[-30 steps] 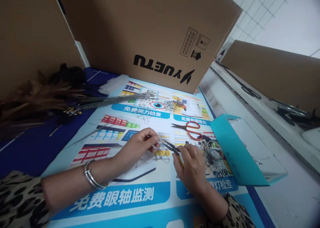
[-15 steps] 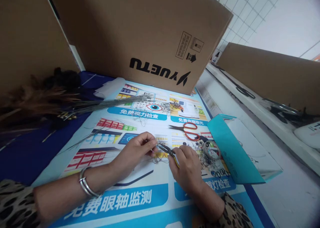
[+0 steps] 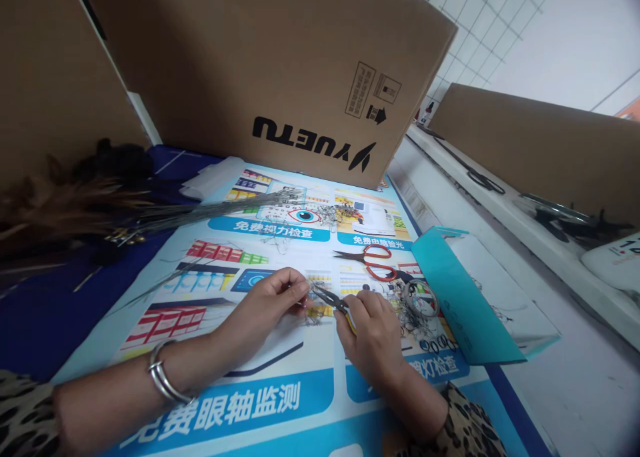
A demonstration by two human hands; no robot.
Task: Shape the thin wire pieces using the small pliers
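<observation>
Gripping pliers (image 3: 332,299) w/ R hand (image 3: 375,330) — L hand (image 3: 271,305) pinching thin wire (image 3: 311,284) nr plier tips.

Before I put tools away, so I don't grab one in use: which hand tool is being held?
The yellow-handled pliers, in the right hand. The red-handled scissors, by contrast, lie untouched on the printed sheet.

Through the camera I see my left forearm (image 3: 205,360) stretched in from the lower left, the left hand (image 3: 273,305) pinching thumb against forefinger. My right forearm (image 3: 423,403) angles in opposite, the right hand (image 3: 375,330) curled, knuckles up, near the left.
</observation>
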